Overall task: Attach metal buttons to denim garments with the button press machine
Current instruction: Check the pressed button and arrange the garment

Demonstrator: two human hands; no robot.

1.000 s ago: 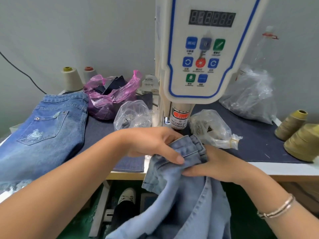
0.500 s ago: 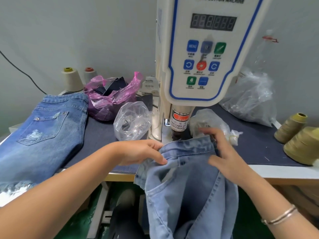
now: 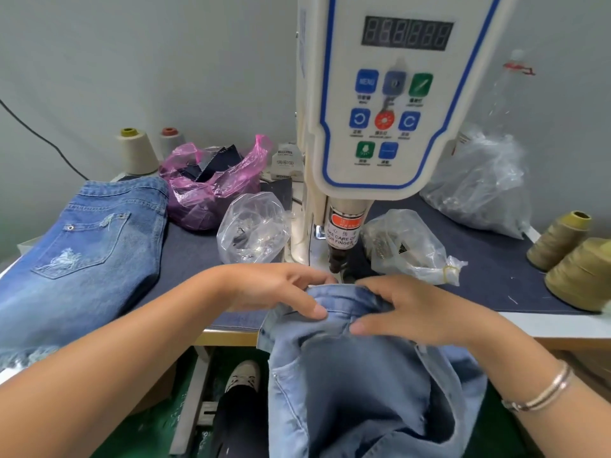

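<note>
A light blue denim garment (image 3: 363, 385) hangs over the table's front edge, its waistband lying just below the press head (image 3: 340, 239) of the white button machine (image 3: 380, 104). My left hand (image 3: 274, 289) grips the waistband's left part, thumb on top of the fabric. My right hand (image 3: 406, 312) holds the waistband's right part, fingers curled over its edge and thumb pressed on the front. Two clear bags of metal button parts (image 3: 254, 226) (image 3: 403, 249) sit either side of the press head. The die under the head is hidden by my hands and the fabric.
Darker blue jeans (image 3: 79, 252) lie on the table's left. A pink bag of fabric scraps (image 3: 211, 186), thread cones (image 3: 137, 152) (image 3: 582, 272) and a large clear bag (image 3: 479, 190) stand around. A shoe on the pedal (image 3: 243, 375) shows below the table.
Both hands have pushed the waistband forward, up to the press head. My right hand moved from the band's far edge to grip its front right part.
</note>
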